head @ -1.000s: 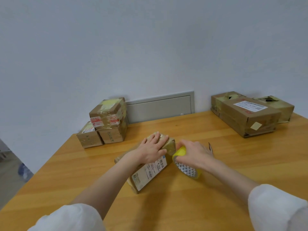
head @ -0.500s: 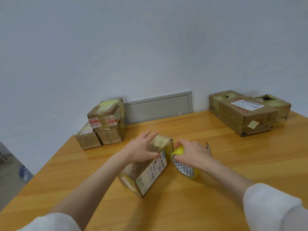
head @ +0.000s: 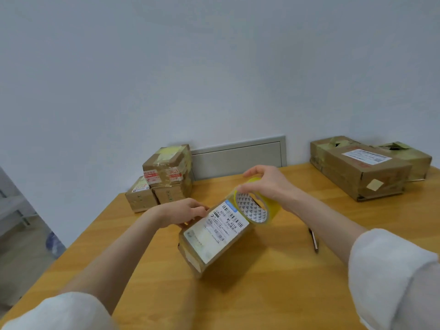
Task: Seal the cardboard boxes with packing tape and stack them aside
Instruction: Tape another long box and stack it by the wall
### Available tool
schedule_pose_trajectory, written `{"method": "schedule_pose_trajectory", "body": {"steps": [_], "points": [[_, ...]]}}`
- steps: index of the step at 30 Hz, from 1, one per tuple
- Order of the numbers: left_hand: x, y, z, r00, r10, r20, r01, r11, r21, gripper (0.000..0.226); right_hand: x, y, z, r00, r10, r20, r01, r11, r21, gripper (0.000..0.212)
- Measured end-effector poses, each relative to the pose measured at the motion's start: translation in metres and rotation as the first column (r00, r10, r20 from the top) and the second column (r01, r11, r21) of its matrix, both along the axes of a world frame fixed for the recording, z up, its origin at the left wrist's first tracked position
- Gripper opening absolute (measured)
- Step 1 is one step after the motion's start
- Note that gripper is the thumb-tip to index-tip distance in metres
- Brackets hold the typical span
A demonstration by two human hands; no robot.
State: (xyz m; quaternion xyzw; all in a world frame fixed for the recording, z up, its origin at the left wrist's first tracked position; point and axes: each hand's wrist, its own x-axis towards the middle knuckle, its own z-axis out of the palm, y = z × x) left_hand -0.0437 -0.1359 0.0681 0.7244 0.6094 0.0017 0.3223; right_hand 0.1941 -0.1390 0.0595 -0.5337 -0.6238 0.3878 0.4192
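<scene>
A small cardboard box (head: 215, 236) with a white shipping label facing me is tilted up off the wooden table (head: 273, 289), resting on its near lower edge. My left hand (head: 181, 211) grips its far left side. My right hand (head: 266, 184) holds a roll of yellowish packing tape (head: 256, 206) against the box's upper right end, fingers curled over the roll.
Three taped boxes (head: 164, 177) are stacked at the table's back left corner. Larger boxes (head: 362, 167) lie at the back right. A dark pen-like tool (head: 313, 239) lies on the table under my right forearm. The table's left edge drops to the floor.
The box went from lying flat under my left palm to tilted up with its label facing me. My right hand lifted the tape roll from beside the box to its upper end.
</scene>
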Motion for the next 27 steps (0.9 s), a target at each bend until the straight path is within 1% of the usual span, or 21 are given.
{"method": "schedule_pose_trajectory", "body": {"steps": [1,2,3,4,5,7,8,9,11,13,15,19,21,24,25,27], "points": [[0.004,-0.003,-0.002,0.994,-0.036,-0.1,0.051,0.987,0.151,0.046,-0.007,0.001,0.001,1.0,-0.014,0.007,0.014,1.0,0.001,0.039],[0.01,-0.006,-0.005,0.976,-0.049,-0.21,0.116,0.94,0.32,0.049,-0.014,0.004,0.001,0.999,-0.026,0.022,0.025,1.0,0.004,0.038],[0.018,-0.011,-0.009,0.953,-0.045,-0.3,0.183,0.873,0.452,0.052,-0.019,0.006,0.003,0.999,-0.033,0.036,0.033,0.999,0.007,0.038],[0.025,-0.015,-0.014,0.933,-0.04,-0.359,0.234,0.823,0.517,0.059,-0.023,0.008,0.005,0.998,-0.037,0.051,0.037,0.999,0.009,0.04],[0.032,-0.019,-0.022,0.917,-0.028,-0.397,0.252,0.813,0.524,0.072,-0.026,0.009,0.008,0.997,-0.036,0.062,0.035,0.999,0.011,0.043],[0.045,-0.024,-0.037,0.881,0.011,-0.473,0.234,0.858,0.458,0.101,-0.026,0.012,0.011,0.998,-0.017,0.066,0.017,1.0,0.003,0.049],[0.049,-0.024,-0.044,0.858,0.04,-0.513,0.224,0.868,0.443,0.108,-0.026,0.012,0.011,0.997,-0.008,0.073,0.008,1.0,0.001,0.052],[0.051,-0.023,-0.05,0.844,0.075,-0.531,0.212,0.864,0.458,0.109,-0.026,0.012,0.009,0.995,-0.013,0.096,0.011,1.0,0.021,0.054],[0.05,-0.016,-0.054,0.859,0.122,-0.498,0.175,0.844,0.507,0.105,-0.024,0.01,0.002,0.983,-0.043,0.179,0.023,0.994,0.11,0.056],[0.047,-0.008,-0.054,0.884,0.115,-0.454,0.149,0.85,0.505,0.103,-0.023,0.009,-0.007,0.97,-0.054,0.239,0.005,0.979,0.201,0.059],[0.043,-0.003,-0.052,0.899,0.102,-0.427,0.134,0.862,0.489,0.102,-0.024,0.01,-0.011,0.963,-0.066,0.26,0.0,0.969,0.246,0.056],[0.04,0.001,-0.052,0.905,0.06,-0.421,0.16,0.869,0.468,0.099,-0.024,0.014,-0.002,0.923,-0.068,0.379,-0.011,0.979,0.202,0.043],[0.037,0.004,-0.053,0.909,0.044,-0.414,0.17,0.868,0.466,0.098,-0.019,0.011,0.0,0.909,-0.061,0.413,-0.016,0.983,0.181,0.039],[0.032,0.008,-0.049,0.924,0.009,-0.383,0.166,0.892,0.421,0.09,-0.009,0.001,-0.013,0.866,0.011,0.499,-0.048,0.997,0.061,0.04],[0.031,0.009,-0.047,0.924,-0.004,-0.383,0.174,0.896,0.409,0.088,-0.006,-0.002,-0.02,0.867,0.022,0.498,-0.043,0.999,0.03,0.04],[0.03,0.01,-0.046,0.923,-0.011,-0.385,0.18,0.896,0.406,0.087,-0.005,-0.007,-0.031,0.896,0.028,0.443,-0.031,1.0,-0.001,0.038]]}}
